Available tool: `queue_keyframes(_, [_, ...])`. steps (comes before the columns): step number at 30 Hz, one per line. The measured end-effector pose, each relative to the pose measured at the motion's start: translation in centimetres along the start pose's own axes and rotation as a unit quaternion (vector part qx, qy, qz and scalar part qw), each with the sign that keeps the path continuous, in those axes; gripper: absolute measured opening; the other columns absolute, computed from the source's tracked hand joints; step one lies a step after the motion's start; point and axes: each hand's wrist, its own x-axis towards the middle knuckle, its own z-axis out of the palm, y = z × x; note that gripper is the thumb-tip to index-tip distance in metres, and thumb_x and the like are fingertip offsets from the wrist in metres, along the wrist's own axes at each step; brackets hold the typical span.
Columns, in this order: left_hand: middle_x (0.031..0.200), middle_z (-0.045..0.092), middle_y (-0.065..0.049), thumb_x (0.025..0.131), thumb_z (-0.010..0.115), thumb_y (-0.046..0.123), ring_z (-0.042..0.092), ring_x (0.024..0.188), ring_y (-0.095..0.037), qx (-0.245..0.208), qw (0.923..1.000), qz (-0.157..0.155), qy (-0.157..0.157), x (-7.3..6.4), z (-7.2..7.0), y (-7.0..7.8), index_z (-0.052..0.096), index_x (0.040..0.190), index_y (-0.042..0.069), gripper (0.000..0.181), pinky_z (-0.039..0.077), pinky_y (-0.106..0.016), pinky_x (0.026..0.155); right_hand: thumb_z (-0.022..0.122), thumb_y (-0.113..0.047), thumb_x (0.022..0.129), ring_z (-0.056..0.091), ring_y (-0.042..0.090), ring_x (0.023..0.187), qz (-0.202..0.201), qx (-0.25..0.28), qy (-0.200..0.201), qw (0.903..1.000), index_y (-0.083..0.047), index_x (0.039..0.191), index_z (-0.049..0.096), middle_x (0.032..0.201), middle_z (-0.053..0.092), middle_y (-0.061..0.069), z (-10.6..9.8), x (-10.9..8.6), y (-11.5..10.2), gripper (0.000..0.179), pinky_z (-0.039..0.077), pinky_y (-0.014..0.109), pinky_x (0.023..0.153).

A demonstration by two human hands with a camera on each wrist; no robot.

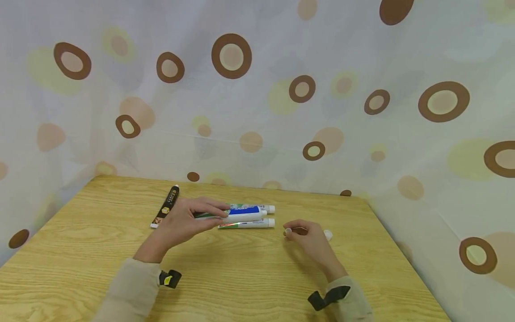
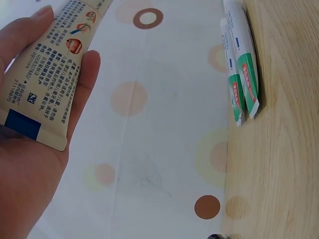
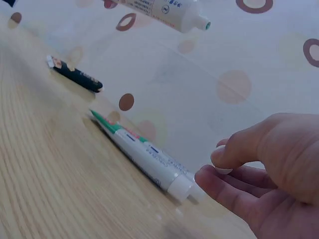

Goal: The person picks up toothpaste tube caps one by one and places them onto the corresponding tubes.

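- The uncapped tube (image 1: 246, 214) is gripped by the left hand (image 1: 181, 221) above the table (image 1: 229, 290); by a hard squeeze, its contents could be forced out.
- A small cap (image 1: 288, 230) is pinched by the right hand (image 1: 313, 243), farther right; through a loosened pinch, it could be dropped.

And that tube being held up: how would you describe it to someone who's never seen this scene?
Start with the wooden table and the left hand above it. That hand's fingers hold a white, blue and green tube. Unlike the two white-capped tubes lying nearby, this one is off the table and its nozzle is bare.
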Motion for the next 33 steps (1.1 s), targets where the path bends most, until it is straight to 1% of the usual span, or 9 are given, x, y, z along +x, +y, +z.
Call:
queue_keyframes(2, [0.12,0.072,-0.002,0.087,0.076,0.017,0.065,0.116,-0.017,-0.002,0.9999,0.01,-0.001,0.1,0.1,0.1,0.08,0.101,0.019,0.015,0.058,-0.028,0.084,0.065,-0.011,0.096,0.07,0.029,0.097,0.004,0.027,-0.006,0.9996,0.002,0.121,0.066,0.116,0.067,0.023,0.0,0.0,-0.6,0.029,0.057,0.042,0.09])
queue_keyframes(5, [0.12,0.072,0.0,0.086,0.077,0.018,0.066,0.114,-0.016,-0.001,1.0,0.007,-0.001,0.3,0.4,0.2,0.081,0.099,0.021,0.014,0.058,-0.028,0.084,0.067,-0.02,0.095,0.067,0.03,0.096,0.003,0.033,-0.002,0.9995,-0.006,0.119,0.069,0.114,0.068,0.019,0.1,0.0,-1.5,0.027,0.055,0.045,0.091])
queue_keyframes(10, [0.125,0.07,0.006,0.086,0.078,0.023,0.062,0.121,-0.013,-0.031,0.9985,-0.041,-0.018,0.4,0.7,0.3,0.08,0.101,0.025,0.015,0.057,-0.028,0.088,0.069,-0.024,0.095,0.065,0.024,0.093,-0.007,0.061,0.015,0.998,-0.011,0.116,0.071,0.113,0.067,0.012,0.3,-0.1,-2.8,0.026,0.053,0.044,0.094])
queue_keyframes(12, [0.13,0.067,0.005,0.088,0.077,0.021,0.059,0.126,-0.015,-0.05,0.9969,-0.05,-0.035,0.3,0.8,0.2,0.079,0.104,0.024,0.017,0.055,-0.027,0.091,0.068,-0.023,0.095,0.066,0.019,0.094,-0.013,0.085,0.017,0.9962,-0.008,0.119,0.07,0.114,0.067,0.008,0.4,-0.1,-3.2,0.028,0.053,0.039,0.095])
queue_keyframes(16, [0.135,0.063,0.001,0.091,0.073,0.017,0.053,0.133,-0.021,-0.058,0.9953,-0.04,-0.066,0.3,0.9,0.0,0.077,0.109,0.021,0.019,0.051,-0.023,0.097,0.062,-0.014,0.098,0.068,0.017,0.103,-0.038,0.156,0.011,0.987,0.004,0.126,0.064,0.117,0.068,0.002,0.5,-0.2,-4.0,0.033,0.054,0.029,0.096])
queue_keyframes(20, [0.134,0.064,0.001,0.092,0.072,0.018,0.052,0.135,-0.022,-0.053,0.9952,-0.029,-0.076,0.3,0.9,0.0,0.077,0.11,0.021,0.02,0.048,-0.022,0.1,0.062,-0.006,0.097,0.068,0.017,0.106,-0.065,0.209,0.012,0.9757,0.013,0.125,0.059,0.114,0.069,0.001,0.6,-0.3,-4.8,0.034,0.053,0.03,0.097])
queue_keyframes(24, [0.131,0.067,0.0,0.09,0.073,0.018,0.053,0.134,-0.023,-0.059,0.9954,-0.029,-0.07,0.2,0.8,0.1,0.078,0.11,0.02,0.02,0.047,-0.022,0.102,0.066,-0.005,0.094,0.068,0.013,0.104,-0.067,0.2,0.026,0.9772,0.011,0.121,0.061,0.112,0.07,0.002,0.7,-0.6,-5.5,0.032,0.054,0.029,0.096])
queue_keyframes(29, [0.128,0.069,0.0,0.088,0.076,0.018,0.054,0.133,-0.025,-0.066,0.9948,-0.048,-0.061,0.0,0.6,0.0,0.079,0.108,0.019,0.02,0.05,-0.023,0.098,0.069,-0.009,0.093,0.067,0.015,0.107,-0.075,0.15,0.021,0.9856,0.006,0.119,0.065,0.116,0.069,0.004,0.7,-1.1,-5.9,0.031,0.054,0.028,0.093])
queue_keyframes(33, [0.128,0.069,-0.001,0.088,0.076,0.018,0.055,0.131,-0.025,-0.068,0.995,-0.046,-0.057,0.0,0.4,-0.1,0.079,0.108,0.018,0.02,0.052,-0.024,0.095,0.071,-0.014,0.092,0.066,0.014,0.104,-0.091,0.116,0.018,0.9889,0.002,0.116,0.068,0.117,0.068,0.007,0.7,-1.4,-6.2,0.029,0.055,0.026,0.09])
